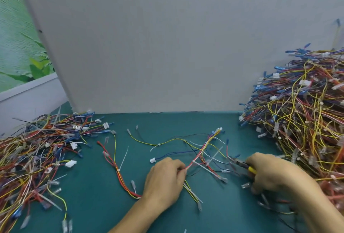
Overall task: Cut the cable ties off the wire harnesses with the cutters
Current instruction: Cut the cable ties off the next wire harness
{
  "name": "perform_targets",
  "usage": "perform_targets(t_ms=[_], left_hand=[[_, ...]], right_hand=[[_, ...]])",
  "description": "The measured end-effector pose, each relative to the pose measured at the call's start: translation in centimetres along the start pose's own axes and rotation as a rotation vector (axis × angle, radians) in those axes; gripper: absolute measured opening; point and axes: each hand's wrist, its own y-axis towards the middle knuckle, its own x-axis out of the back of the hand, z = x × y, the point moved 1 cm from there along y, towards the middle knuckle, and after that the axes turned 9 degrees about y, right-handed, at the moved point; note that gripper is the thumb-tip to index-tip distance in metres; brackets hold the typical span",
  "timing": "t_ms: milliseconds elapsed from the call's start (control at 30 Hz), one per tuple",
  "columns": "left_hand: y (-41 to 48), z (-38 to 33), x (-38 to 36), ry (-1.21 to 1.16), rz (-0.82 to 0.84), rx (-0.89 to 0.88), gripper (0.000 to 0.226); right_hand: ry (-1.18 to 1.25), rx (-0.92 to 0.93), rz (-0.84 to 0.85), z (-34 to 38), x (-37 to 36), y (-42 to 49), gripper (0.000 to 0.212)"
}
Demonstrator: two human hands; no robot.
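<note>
Workspace is a teal mat-covered table pushed up against a plain grey partition panel, with a green leafy wall print off to the left. There's a low tangled pile of red, yellow and blue wire harnesses on the left side of the mat and a way taller heap of the same multicoloured harnesses stacked on the right.

Between the piles, one loose red, yellow, blue and black wire harness is spread out on the mat. The left hand has its fingers curled and pinches the red and yellow strands near the middle. A white plastic cable tie is wrapped on that bundle just beside the fingertips.

The right hand is clamped around the yellow-handled cutters, tip pointing left at the harness's outer wires, near the tie but not on it. The tip is blurry, so I can't tell how the blades stand.

Another red-and-yellow harness lies left of the left hand with its own long white tie sticking up.
</note>
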Motion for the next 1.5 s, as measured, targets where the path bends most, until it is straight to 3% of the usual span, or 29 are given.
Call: perform_targets(t_ms=[200, 367, 467, 633, 800, 1000, 1200, 1400, 1500], left_hand=[[0.5, 0.7, 1.2, -0.273, -0.116, -0.006, 0.01], [0.3, 0.4, 2.4, -0.314, -0.278, -0.073, 0.01], [0.2, 0.1, 3.2, -0.288, -0.313, -0.164, 0.011], [0.2, 0.2, 3.6, -0.312, -0.228, -0.271, 0.013], [0.4, 0.9, 3.7, -0.347, -0.208, -0.271, 0.015], [0.6, 1.4, 3.8, -0.407, -0.216, -0.244, 0.014], [0.9, 1.9, 2.8, -0.276, -0.107, -0.185, 0.014], [1.3, 2.5, 3.5, -0.369, -0.052, -0.159, 0.022], [1.5, 2.7, 3.4, -0.245, 0.023, -0.157, 0.022]], right_hand=[[0.149, -0.049, -0.11, -2.8, 0.8, 0.6, 0.012], [0.668, 0.198, -0.569, -1.9, 2.3, 0.6, 0.017], [0.755, 0.408, -0.725, 0.4, 2.1, -0.2, 0.021], [0.576, 0.638, -0.581, 3.0, 0.3, -0.1, 0.024], [0.568, 0.555, -0.491, 3.0, -0.8, 0.7, 0.005], [0.707, 0.651, -0.673, 3.4, -1.1, 0.6, 0.012], [0.49, 0.492, -0.484, 3.2, -1.3, 0.8, 0.011], [0.446, 0.498, -0.395, 3.3, 0.6, -0.6, 0.01], [0.339, 0.472, -0.35, 3.7, -0.2, -0.2, 0.009]])
